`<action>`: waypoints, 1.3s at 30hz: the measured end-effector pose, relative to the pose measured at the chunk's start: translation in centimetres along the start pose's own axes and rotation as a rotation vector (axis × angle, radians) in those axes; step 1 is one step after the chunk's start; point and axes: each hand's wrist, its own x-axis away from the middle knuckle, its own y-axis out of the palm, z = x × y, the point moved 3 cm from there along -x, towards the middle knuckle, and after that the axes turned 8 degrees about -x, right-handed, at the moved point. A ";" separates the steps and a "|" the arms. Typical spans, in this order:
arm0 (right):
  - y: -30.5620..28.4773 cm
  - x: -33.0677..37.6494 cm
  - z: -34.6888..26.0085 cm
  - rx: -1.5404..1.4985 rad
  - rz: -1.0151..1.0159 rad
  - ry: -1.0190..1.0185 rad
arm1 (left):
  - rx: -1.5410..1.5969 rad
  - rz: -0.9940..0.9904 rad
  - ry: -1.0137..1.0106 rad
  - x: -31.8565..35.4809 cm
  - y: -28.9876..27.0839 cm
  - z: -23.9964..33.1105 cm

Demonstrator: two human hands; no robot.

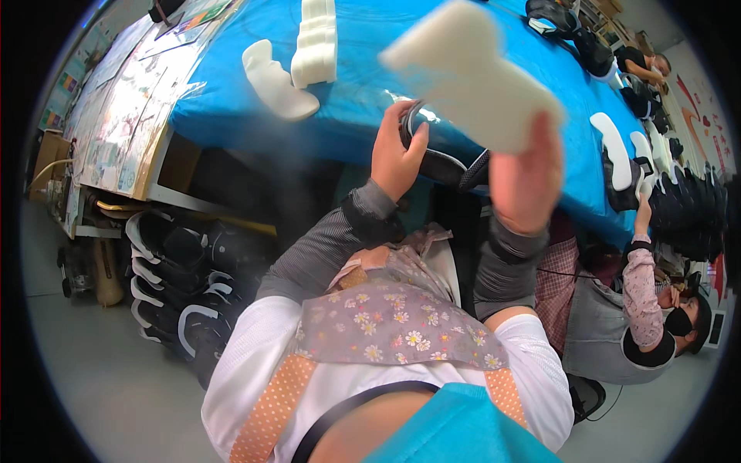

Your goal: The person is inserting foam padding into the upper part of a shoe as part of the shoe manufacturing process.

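Over the near edge of the blue-covered counter (pixel 363 100), my right hand (pixel 527 181) is raised, fingers closed around the lower end of a white foam piece shaped like a thick stubby wedge with a notched side (pixel 471 73). That piece tilts up and to the left above the counter, blurred, its pale surface plain and unmarked. My left hand (pixel 395 158) is curled shut on a black shoe upper with a glossy rim and a mesh patch (pixel 444 158), thumb over the top edge, holding it just off the counter's edge in front of my chest.

I count one foam piece in hand and one shoe upper in hand. Farther up the counter lie two more white foam pieces: a curved sole-shaped one (pixel 274 81) and a blocky ribbed stack (pixel 316 42), touching each other. To my right, two white curved insole shapes (pixel 617 150) rest on the counter beside dark shoe parts, and another person's hand (pixel 642 208) in a pink patterned sleeve reaches up to them. Below the counter on my left, a heap of black shoes with white trim (pixel 177 285) sits on the grey floor (pixel 93 370).
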 end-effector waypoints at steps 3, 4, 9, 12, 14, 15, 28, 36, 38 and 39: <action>1.6 0.4 3.8 0.064 0.056 0.064 | -0.059 0.001 0.010 0.3 -0.5 -0.7; 1.8 0.4 4.1 0.023 0.083 0.068 | -0.063 0.011 0.005 0.2 -0.6 -0.8; -1.8 1.8 1.6 0.295 0.081 -0.046 | -0.197 -0.076 0.059 -0.4 -0.8 -0.1; -3.9 2.6 -0.4 0.434 0.119 -0.163 | -0.145 -0.075 -0.070 -0.8 -0.7 0.0; -5.7 2.9 -0.7 0.424 0.078 -0.119 | -0.132 -0.071 -0.061 -0.9 -0.7 -0.1; -6.0 3.3 -0.7 0.597 0.022 -0.106 | -0.162 -0.101 -0.029 -0.8 -0.6 -0.3; -6.8 4.1 0.7 0.835 -0.177 -0.036 | -0.215 -0.197 0.139 -0.9 -1.0 -0.4; -6.7 4.1 0.9 0.831 -0.158 -0.005 | -0.245 -0.368 0.127 -1.0 -1.5 -0.7; -6.6 4.2 1.0 0.837 -0.163 -0.002 | -0.237 -0.377 0.131 -1.0 -1.6 -0.8; -6.6 4.2 1.0 0.843 -0.165 -0.001 | -0.224 -0.382 0.128 -0.9 -1.5 -0.8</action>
